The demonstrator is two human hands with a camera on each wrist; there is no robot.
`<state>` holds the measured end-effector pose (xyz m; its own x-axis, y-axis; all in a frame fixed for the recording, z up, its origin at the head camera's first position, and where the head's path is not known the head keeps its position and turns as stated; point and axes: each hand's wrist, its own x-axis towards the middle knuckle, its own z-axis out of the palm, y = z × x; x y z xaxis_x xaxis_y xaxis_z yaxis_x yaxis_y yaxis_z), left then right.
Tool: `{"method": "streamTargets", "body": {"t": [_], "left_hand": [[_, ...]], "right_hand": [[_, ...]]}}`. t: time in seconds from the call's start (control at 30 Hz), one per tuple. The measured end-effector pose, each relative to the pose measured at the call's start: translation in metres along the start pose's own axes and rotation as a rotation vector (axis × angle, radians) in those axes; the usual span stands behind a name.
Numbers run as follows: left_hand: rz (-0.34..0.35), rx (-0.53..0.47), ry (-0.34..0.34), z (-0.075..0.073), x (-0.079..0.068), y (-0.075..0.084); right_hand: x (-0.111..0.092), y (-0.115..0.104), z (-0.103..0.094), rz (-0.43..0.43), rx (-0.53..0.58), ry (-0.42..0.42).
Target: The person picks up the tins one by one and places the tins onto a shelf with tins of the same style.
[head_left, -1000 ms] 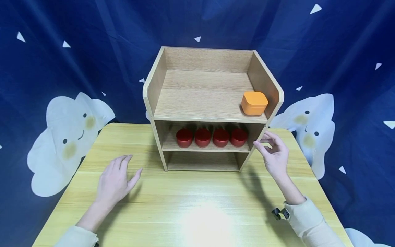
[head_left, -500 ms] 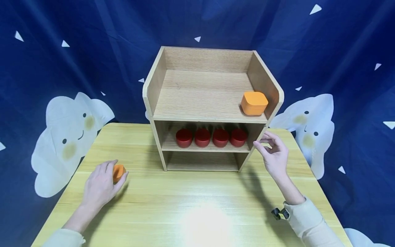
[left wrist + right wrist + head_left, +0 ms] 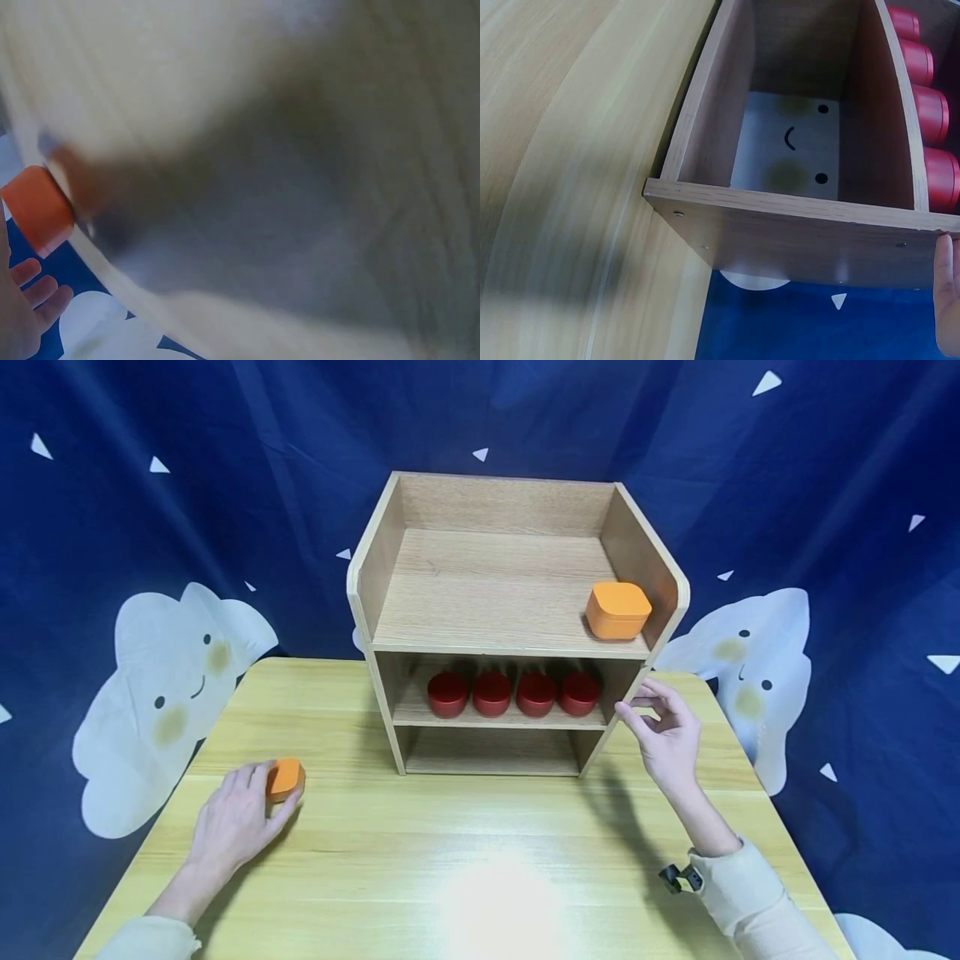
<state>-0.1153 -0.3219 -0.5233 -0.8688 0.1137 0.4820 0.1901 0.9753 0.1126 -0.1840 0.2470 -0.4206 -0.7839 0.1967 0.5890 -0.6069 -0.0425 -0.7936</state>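
Note:
In the head view, my left hand (image 3: 232,818) holds a small orange box (image 3: 285,779) on the left part of the table, fingers on its left side and thumb at its right front. The left wrist view shows that box (image 3: 39,208) and several fingers (image 3: 54,306) beside it. At the right, my right hand (image 3: 667,735) grips the side panel of a wooden shelf (image 3: 502,585), thumb at the front edge and fingers along the outer side. The right wrist view catches only fingertips (image 3: 945,277) at the panel edge.
Several red round tins (image 3: 492,695) stand in a row on the middle shelf board. A larger orange box (image 3: 618,610) sits at the front right of the top board. Behind the table (image 3: 420,852) hangs a blue curtain (image 3: 300,443) with cloud figures.
My left hand has moved left and down toward the table, and the small orange box, formerly hidden under it, now shows between fingers and thumb. My right hand stays at the shelf.

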Motion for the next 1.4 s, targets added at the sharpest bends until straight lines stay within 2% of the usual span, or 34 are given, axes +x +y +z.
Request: {"method": "streamTargets", "body": {"t": [0.23,0.5,0.77,1.4], "left_hand": [[-0.013,-0.006,-0.004,0.0062,-0.0054,-0.0039],[-0.054,0.020,-0.058,0.0064,-0.0040,-0.0016],[-0.035,0.052,-0.014,0.0101,-0.0007,-0.0021],[-0.062,0.070,-0.063,0.0098,0.0037,-0.0025]], "right_hand": [[0.0001,-0.0001,0.0004,0.005,-0.006,-0.003],[-0.0001,-0.0011,0.0005,0.013,-0.022,-0.011],[-0.0001,-0.0017,0.0005,0.023,-0.039,-0.004],[-0.0004,-0.0030,0.0008,0.028,-0.041,0.000]]}}
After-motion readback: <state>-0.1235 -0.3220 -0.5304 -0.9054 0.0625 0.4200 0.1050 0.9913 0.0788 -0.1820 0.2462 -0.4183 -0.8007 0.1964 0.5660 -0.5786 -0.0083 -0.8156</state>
